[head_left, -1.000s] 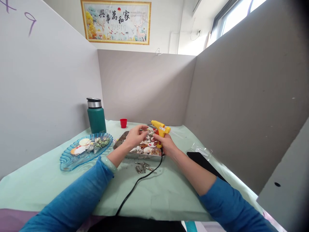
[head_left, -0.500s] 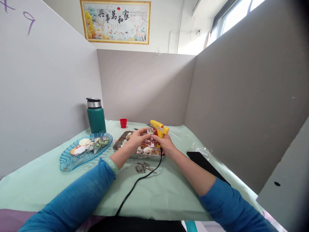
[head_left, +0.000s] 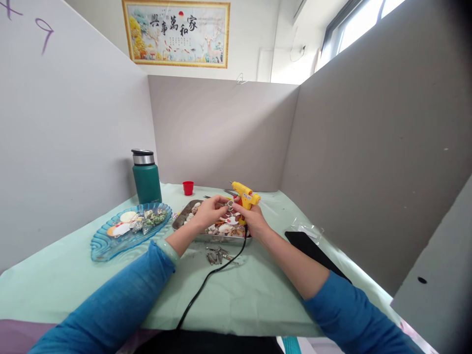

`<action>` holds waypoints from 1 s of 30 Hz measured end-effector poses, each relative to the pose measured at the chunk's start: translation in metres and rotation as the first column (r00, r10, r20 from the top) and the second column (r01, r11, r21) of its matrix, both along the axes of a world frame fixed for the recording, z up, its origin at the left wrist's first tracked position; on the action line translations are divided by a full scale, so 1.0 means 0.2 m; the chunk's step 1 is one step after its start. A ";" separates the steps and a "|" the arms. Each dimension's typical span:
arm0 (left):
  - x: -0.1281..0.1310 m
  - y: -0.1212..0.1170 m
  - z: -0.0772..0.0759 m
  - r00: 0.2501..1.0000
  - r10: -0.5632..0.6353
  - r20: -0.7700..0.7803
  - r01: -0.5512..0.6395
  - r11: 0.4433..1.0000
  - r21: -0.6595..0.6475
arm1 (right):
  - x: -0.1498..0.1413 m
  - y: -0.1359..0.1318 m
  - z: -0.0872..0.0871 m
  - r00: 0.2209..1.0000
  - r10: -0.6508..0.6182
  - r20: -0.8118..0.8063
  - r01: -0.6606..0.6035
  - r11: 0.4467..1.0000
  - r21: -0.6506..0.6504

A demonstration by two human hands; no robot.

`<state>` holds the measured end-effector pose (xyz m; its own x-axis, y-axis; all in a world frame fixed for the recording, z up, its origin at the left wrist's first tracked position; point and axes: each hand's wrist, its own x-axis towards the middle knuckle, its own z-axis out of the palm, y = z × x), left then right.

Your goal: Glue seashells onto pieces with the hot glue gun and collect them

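Over the metal tray [head_left: 221, 240] of seashells, my two hands meet at the fingertips. My left hand [head_left: 209, 211] is closed in a pinch on a small pale shell [head_left: 230, 204], whose rounded, ring-like outline faces me. In my right hand [head_left: 256, 220] is a yellow hot glue gun [head_left: 243, 191], its nozzle pointing up and left. The thumb and finger of that same hand also reach to the shell. From the gun's handle a black cord [head_left: 206, 282] runs down over the table edge. Several metal hair clips [head_left: 219, 255] lie in front of the tray.
A blue scalloped plate [head_left: 101, 248] with shells and wrapped pieces lies at the left, with a green bottle [head_left: 146, 182] behind. A red cup [head_left: 188, 188] stands beyond the tray. Right of it are a clear plastic bag [head_left: 308, 227] and a flat black object [head_left: 313, 250]. Grey partitions [head_left: 224, 132] enclose the table.
The small shell has turned between my fingertips and dropped slightly. The glue gun has shifted a little to the right with my right hand. My left fingers have altered their grip slightly.
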<state>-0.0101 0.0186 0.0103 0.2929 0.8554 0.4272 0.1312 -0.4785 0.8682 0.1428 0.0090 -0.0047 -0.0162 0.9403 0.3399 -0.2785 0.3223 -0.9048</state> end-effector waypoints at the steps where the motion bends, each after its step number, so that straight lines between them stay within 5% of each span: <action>1: 0.00 0.00 0.00 0.999 0.027 -0.047 -0.025 0.999 0.042 | 0.00 0.00 0.00 1.000 -0.004 0.004 0.004 1.000 -0.004; 8: -0.01 0.01 -0.01 0.940 0.264 -0.215 -0.187 0.927 0.325 | 0.00 0.02 -0.02 0.999 0.025 -0.022 -0.025 1.000 0.006; 14: -0.03 0.02 -0.02 0.901 0.349 -0.256 -0.180 0.840 0.512 | 0.00 0.01 -0.01 1.000 0.031 -0.003 -0.031 1.000 -0.006; 24: -0.03 0.01 0.01 0.891 0.344 -0.298 -0.122 0.812 0.571 | 0.00 0.01 -0.02 0.995 0.096 0.004 -0.096 0.995 0.010; 30: -0.03 0.00 0.01 0.923 0.291 -0.254 -0.137 0.862 0.488 | 0.00 0.02 -0.02 0.997 0.046 -0.060 -0.047 0.999 -0.021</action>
<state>-0.0156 0.0186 0.0123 0.3068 0.6450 0.6999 0.4999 -0.7349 0.4582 0.1437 0.0140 -0.0079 -0.0406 0.9463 0.3207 -0.3459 0.2878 -0.8930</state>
